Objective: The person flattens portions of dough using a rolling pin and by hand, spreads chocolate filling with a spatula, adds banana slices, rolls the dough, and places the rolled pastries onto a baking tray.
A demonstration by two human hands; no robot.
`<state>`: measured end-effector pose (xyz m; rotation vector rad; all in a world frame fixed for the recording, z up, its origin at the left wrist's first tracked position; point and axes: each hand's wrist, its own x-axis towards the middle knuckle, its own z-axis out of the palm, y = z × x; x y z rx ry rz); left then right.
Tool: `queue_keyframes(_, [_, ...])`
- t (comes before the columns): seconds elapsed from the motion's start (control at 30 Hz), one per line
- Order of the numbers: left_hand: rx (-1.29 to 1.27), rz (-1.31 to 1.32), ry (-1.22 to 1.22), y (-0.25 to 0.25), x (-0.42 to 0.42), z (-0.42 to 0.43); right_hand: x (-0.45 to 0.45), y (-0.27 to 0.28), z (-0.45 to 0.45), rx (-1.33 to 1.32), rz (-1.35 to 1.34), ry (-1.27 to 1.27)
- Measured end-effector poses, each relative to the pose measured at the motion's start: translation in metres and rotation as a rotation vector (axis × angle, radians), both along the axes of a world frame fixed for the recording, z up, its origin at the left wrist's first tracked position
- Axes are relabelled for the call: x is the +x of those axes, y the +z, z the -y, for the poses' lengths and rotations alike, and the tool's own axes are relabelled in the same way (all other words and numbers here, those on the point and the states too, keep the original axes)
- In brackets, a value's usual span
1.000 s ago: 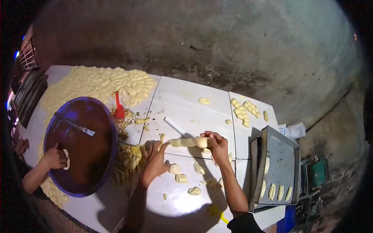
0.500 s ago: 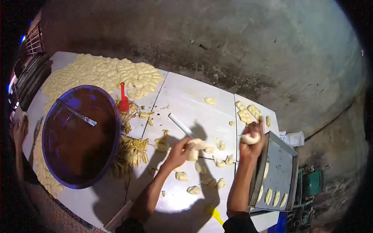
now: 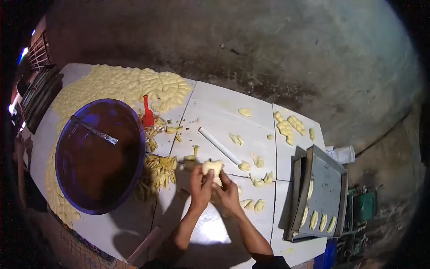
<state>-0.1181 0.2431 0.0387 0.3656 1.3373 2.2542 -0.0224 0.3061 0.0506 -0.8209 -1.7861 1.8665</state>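
Note:
Close together over the middle of the white table (image 3: 197, 107), my left hand (image 3: 201, 186) and my right hand (image 3: 227, 193) grip one pale piece of dough (image 3: 212, 167) between thumbs and fingers. The dough is soft and irregular, its lower part covered by the fingers. Just beyond my hands lies a white rolling rod (image 3: 219, 145), one end touching a small dough lump (image 3: 244, 166). Several twisted dough pieces (image 3: 259, 205) are scattered to the right. Left of my left hand is a pile of yellowish-brown strips, perhaps sliced banana (image 3: 163, 172).
A large purple basin (image 3: 140, 179) with a flat metal strip (image 3: 96, 131) stands left. Behind it spreads a mass of dough pieces (image 3: 121, 80) near a red brush (image 3: 147, 117). At right, a metal tray (image 3: 327, 179) holds several shaped dough pieces. A wall (image 3: 268, 54) rises behind.
My right hand has come left from beside the tray to meet my left hand on the dough. A loose dough piece now lies beyond the rod. The yellow tool no longer shows.

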Motion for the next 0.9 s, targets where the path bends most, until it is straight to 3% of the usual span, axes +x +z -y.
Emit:
queue_keyframes(0.07, [0.117,0.044,0.080,-0.008,-0.008,0.011,0.011,0.002,0.001,0.044,0.135,0.013])
queue_keyframes(0.1, [0.251,0.233,0.285,0.001,-0.015,0.014,0.020,0.022,0.003,0.121,0.117,0.004])
queue_keyframes(0.13, [0.334,0.376,0.324,-0.006,-0.035,0.027,0.031,0.021,-0.006,0.356,0.057,0.022])
queue_keyframes(0.17, [0.465,0.427,0.309,-0.006,-0.051,0.047,0.044,0.020,-0.016,0.404,-0.016,-0.043])
queue_keyframes(0.2, [0.298,0.260,0.328,-0.003,-0.062,0.061,0.056,0.038,-0.019,0.271,0.011,-0.204])
queue_keyframes(0.23, [0.128,0.100,0.361,0.002,-0.073,0.075,0.063,0.048,-0.026,0.271,-0.185,-0.324])
queue_keyframes(0.27, [0.419,0.286,0.389,0.008,-0.073,0.086,0.063,0.059,-0.033,0.314,-0.480,-0.392])
queue_keyframes(0.3, [0.320,0.143,0.282,0.004,-0.070,0.097,0.064,0.052,-0.046,0.314,-0.645,-0.470])
queue_keyframes(0.33, [0.218,-0.001,0.170,-0.005,-0.063,0.113,0.062,0.049,-0.050,0.390,-0.606,-0.564])
queue_keyframes(0.37, [0.402,0.203,0.036,0.001,-0.045,0.121,0.055,-0.017,-0.079,0.528,-0.281,-0.549])
queue_keyframes(0.4, [0.562,0.432,-0.076,0.008,-0.027,0.129,0.050,-0.040,-0.082,0.650,0.014,-0.401])
queue_keyframes(0.43, [0.533,0.379,-0.169,0.021,-0.003,0.129,0.046,-0.063,-0.084,0.805,0.280,-0.230])
queue_keyframes(0.5, [0.448,0.271,-0.312,0.026,0.021,0.142,0.037,-0.026,-0.029,0.833,0.342,-0.031])
queue_keyframes(0.57, [0.361,0.166,-0.389,0.010,0.040,0.164,0.056,-0.020,0.014,0.721,0.188,-0.160])
queue_keyframes(0.6, [0.317,0.176,-0.374,0.002,0.046,0.180,0.065,-0.018,0.036,0.669,0.105,-0.221])
queue_keyframes(0.67, [0.220,0.198,-0.378,-0.011,0.055,0.208,0.107,-0.028,0.074,0.293,0.224,-0.066])
queue_keyframes(0.73, [0.028,0.287,-0.197,-0.035,0.071,0.233,0.143,-0.011,0.128,0.380,0.196,0.049])
queue_keyframes(0.77, [-0.136,0.179,-0.141,-0.060,0.079,0.248,0.160,0.007,0.149,0.326,0.236,0.098])
queue_keyframes(0.8, [-0.299,0.056,-0.080,-0.076,0.089,0.268,0.179,-0.014,0.168,0.472,0.226,0.167])
queue_keyframes(0.9, [-0.741,-0.688,-0.023,-0.081,0.113,0.321,0.221,-0.062,0.208,0.851,0.564,0.362])
